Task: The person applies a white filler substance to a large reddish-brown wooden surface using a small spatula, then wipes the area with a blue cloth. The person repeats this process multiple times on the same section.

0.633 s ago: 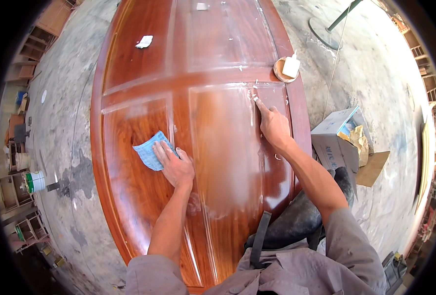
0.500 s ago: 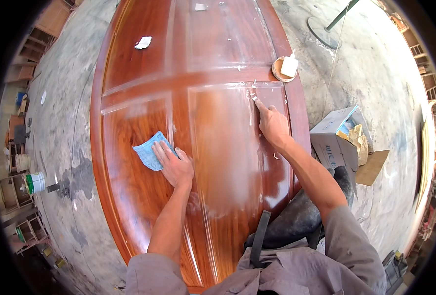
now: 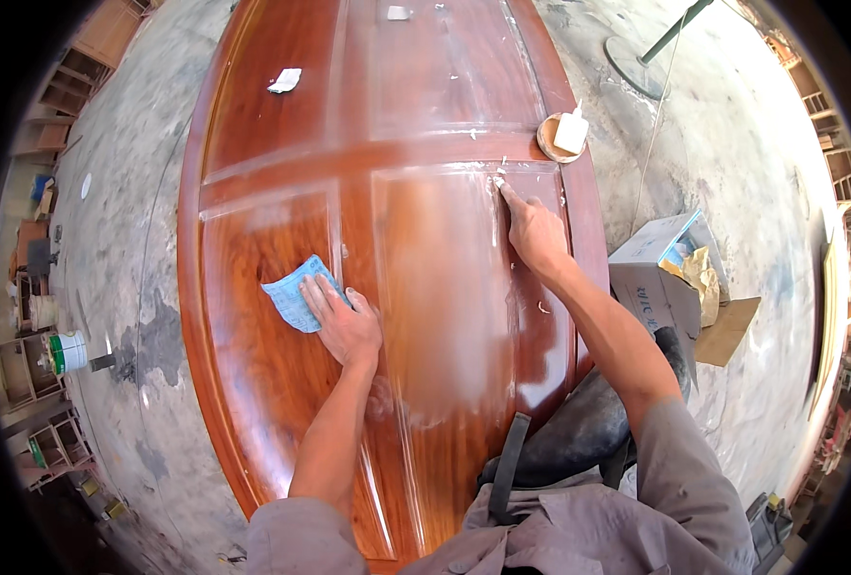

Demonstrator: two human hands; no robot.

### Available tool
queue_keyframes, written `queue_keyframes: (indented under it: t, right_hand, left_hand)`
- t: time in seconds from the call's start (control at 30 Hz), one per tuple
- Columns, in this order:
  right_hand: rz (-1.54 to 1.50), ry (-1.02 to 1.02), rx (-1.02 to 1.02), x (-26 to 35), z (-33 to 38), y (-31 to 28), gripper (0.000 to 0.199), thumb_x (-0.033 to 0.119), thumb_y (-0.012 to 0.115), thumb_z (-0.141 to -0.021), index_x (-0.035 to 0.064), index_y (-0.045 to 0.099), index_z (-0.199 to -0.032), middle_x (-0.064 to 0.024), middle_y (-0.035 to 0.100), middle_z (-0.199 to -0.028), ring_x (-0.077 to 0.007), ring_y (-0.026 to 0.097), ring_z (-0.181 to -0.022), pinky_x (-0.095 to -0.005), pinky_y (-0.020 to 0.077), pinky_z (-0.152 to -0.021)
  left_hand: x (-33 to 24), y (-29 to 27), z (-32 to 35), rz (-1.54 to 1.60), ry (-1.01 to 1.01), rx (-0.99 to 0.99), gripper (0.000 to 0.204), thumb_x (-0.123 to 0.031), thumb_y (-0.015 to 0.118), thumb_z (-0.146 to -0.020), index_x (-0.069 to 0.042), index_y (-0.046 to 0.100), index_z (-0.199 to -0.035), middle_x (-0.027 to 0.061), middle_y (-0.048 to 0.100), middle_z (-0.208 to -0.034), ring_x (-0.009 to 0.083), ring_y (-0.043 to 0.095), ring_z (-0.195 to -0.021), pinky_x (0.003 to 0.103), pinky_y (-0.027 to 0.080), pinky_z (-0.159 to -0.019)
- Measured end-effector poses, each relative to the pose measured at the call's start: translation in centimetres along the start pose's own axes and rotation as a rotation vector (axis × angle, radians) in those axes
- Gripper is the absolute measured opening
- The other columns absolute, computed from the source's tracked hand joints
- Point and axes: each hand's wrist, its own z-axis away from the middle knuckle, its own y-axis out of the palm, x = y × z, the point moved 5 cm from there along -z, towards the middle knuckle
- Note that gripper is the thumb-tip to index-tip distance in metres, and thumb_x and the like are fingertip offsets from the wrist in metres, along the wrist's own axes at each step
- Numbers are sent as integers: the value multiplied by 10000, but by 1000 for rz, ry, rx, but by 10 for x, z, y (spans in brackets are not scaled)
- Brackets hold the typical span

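Right hand [image 3: 533, 233] pinches a small tool against the door [image 3: 281, 383] groove near its right edge; left hand [image 3: 344, 321] lies flat, pinning blue paper [image 3: 291, 292]. White filler streaks remain; seemingly midway.

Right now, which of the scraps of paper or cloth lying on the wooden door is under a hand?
The blue one, pinned under the left hand. The two white scraps, one near the far left edge and one at the far end, lie untouched.
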Motion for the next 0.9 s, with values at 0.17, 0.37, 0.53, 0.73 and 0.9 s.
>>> queue_keyframes:
  t: [0.17, 0.37, 0.53, 0.73, 0.9]
  right_hand:
    - [-27, -14, 26, 7, 5, -4, 513, 61, 511, -989, 193, 602, -1476, -262, 688, -977, -471, 708, -833, -548, 578, -769]
    - [-93, 19, 62, -4, 86, -6, 462, 128, 571, -1026, 217, 612, -1477, -244, 676, -930, -466, 700, -813, -550, 566, -730]
    - [-99, 21, 151, 15, 113, -8, 506, 146, 580, -998, 185, 573, -1502, -230, 683, -1049, -453, 707, -838, -537, 571, -775]
    - [-91, 33, 137, 19, 109, -8, 516, 123, 581, -988, 207, 567, -1497, -224, 677, -1066, -448, 710, -834, -546, 567, -766]
    - [-86, 12, 122, 23, 119, -6, 550, 60, 565, -965, 214, 564, -1493, -240, 678, -1075, -479, 701, -826, -564, 573, -749]
  left_hand:
    - [4, 0, 2, -2, 8, -21, 608, -227, 508, -1065, 88, 379, -1569, 261, 309, -1686, 426, 264, -1579, 502, 313, -1271]
    - [2, 3, 4, 20, 11, -22, 598, -226, 506, -1073, 76, 382, -1574, 269, 316, -1682, 426, 257, -1581, 502, 292, -1279]
    - [3, 1, 1, -17, 72, -78, 591, -217, 520, -1058, 98, 408, -1545, 294, 347, -1654, 454, 282, -1563, 518, 348, -1248]
    - [-4, -1, 1, 15, 53, -57, 589, -221, 515, -1058, 98, 411, -1542, 304, 343, -1651, 453, 278, -1564, 515, 327, -1259]
    - [3, -1, 3, 3, 41, -50, 597, -229, 500, -1066, 83, 394, -1564, 289, 337, -1664, 438, 266, -1573, 505, 278, -1282]
